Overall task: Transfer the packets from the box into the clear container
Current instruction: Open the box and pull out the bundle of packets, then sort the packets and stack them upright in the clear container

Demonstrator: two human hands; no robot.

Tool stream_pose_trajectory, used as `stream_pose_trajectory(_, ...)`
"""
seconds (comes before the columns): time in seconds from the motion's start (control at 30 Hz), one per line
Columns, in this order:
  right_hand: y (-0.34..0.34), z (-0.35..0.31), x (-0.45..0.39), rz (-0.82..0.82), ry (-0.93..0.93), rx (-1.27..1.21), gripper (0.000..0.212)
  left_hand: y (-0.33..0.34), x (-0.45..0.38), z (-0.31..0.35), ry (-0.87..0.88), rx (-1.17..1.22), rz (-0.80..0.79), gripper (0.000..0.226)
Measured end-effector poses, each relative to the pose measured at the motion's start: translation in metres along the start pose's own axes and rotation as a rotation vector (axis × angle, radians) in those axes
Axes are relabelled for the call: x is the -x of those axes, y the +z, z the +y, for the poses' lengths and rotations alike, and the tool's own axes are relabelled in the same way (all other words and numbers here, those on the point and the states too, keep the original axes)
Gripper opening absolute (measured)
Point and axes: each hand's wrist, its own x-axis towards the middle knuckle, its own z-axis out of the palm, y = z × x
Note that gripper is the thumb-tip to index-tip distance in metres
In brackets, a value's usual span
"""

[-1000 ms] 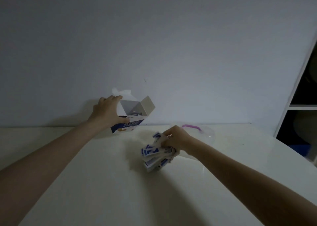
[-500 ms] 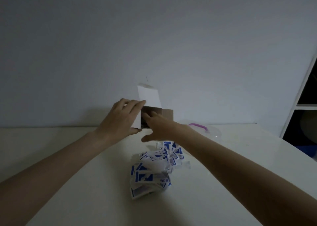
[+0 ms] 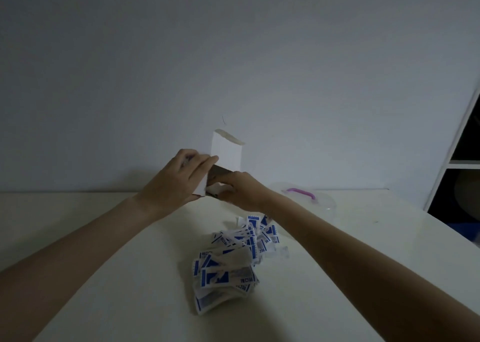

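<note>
Overhead, box [image 3: 226, 152]: held above the table [image 3: 104, 276], mouth turned toward the camera, white flap upright at 12 o'clock.
Left hand [image 3: 176, 179]: closed around the box's left side.
Right hand [image 3: 240, 189]: fingers curled into the box mouth; whether they pinch anything cannot be told.
Packets [image 3: 231, 261]: loose heap at 6 o'clock, long axis near to far.
Labels: blue and white print, unreadable.
Clear container [image 3: 311, 198]: at 3 o'clock, purple handle.

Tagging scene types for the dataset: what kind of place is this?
Probably a home room, not a lab: a plain white table against a bare wall, with a white shelving unit to the right.
</note>
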Motion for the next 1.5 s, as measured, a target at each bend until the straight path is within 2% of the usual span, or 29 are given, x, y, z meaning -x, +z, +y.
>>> stream_pose_trajectory(0.07, -0.006, 0.006, 0.008, 0.028, -0.002, 0.036, 0.035, 0.006, 0.007, -0.007, -0.057, 0.021, -0.006, 0.099)
stream_pose_trajectory(0.17, -0.022, 0.016, 0.019, 0.062, 0.032, 0.073, 0.038, 0.013, 0.018, -0.018, -0.235, 0.162, -0.006, 0.1)
stream_pose_trajectory(0.23, -0.03, 0.021, 0.027, 0.012, 0.077, 0.096, 0.04, 0.016, 0.024, -0.023, -0.315, 0.213, -0.019, 0.097)
stream_pose_trajectory(0.27, -0.031, 0.022, 0.029, -0.071, 0.104, 0.126, 0.038, 0.018, 0.026, -0.024, -0.332, 0.228, -0.023, 0.097)
stream_pose_trajectory(0.33, -0.034, 0.022, 0.033, -0.25, 0.14, 0.218, 0.037, 0.018, 0.027, -0.025, -0.334, 0.247, -0.026, 0.098)
stream_pose_trajectory(0.37, -0.036, 0.019, 0.033, -0.27, 0.131, 0.25, 0.041, 0.017, 0.027, -0.025, -0.326, 0.248, -0.023, 0.099)
stream_pose_trajectory(0.5, -0.04, -0.016, 0.019, 0.004, -0.055, 0.132, 0.032, 0.012, 0.024, -0.015, -0.288, 0.275, -0.008, 0.1)
stream_pose_trajectory(0.57, -0.029, -0.031, 0.007, -0.033, -0.065, 0.144, 0.047, 0.007, 0.019, -0.006, -0.244, 0.315, -0.001, 0.103)
stream_pose_trajectory(0.67, -0.009, -0.034, -0.008, -0.253, 0.042, 0.267, 0.073, -0.003, 0.011, 0.005, -0.128, 0.327, 0.042, 0.099)
stream_pose_trajectory(0.7, -0.004, -0.031, -0.011, -0.289, 0.081, 0.27, 0.072, -0.007, 0.009, 0.006, -0.085, 0.31, 0.055, 0.096)
stream_pose_trajectory(0.77, 0.001, -0.029, -0.015, -0.303, 0.115, 0.265, 0.057, -0.012, 0.009, 0.003, -0.023, 0.277, 0.069, 0.094)
stream_pose_trajectory(0.87, 0.011, -0.024, -0.014, -0.184, 0.04, 0.236, 0.024, -0.012, 0.013, -0.004, -0.016, 0.255, 0.062, 0.101)
stream_pose_trajectory(1.03, 0.009, -0.016, -0.001, 0.002, -0.165, 0.25, 0.026, 0.001, 0.019, -0.005, -0.067, 0.271, 0.036, 0.097)
stream_pose_trajectory(1.13, -0.002, -0.013, 0.013, 0.007, -0.182, 0.236, 0.027, 0.008, 0.028, -0.011, -0.25, 0.38, 0.044, 0.096)
stream_pose_trajectory(1.2, -0.011, -0.005, 0.021, -0.035, -0.112, 0.26, 0.028, 0.011, 0.033, -0.019, -0.369, 0.398, 0.071, 0.091)
stream_pose_trajectory(1.3, -0.02, 0.008, 0.027, -0.104, 0.001, 0.309, 0.03, 0.011, 0.039, -0.022, -0.456, 0.43, 0.069, 0.088)
stream_pose_trajectory(1.4, -0.022, 0.006, 0.029, -0.188, 0.023, 0.272, 0.038, 0.008, 0.04, -0.013, -0.494, 0.508, 0.035, 0.087)
stream_pose_trajectory(1.5, -0.023, -0.009, 0.023, -0.077, -0.009, 0.156, 0.034, 0.006, 0.036, -0.004, -0.66, 0.694, -0.075, 0.083)
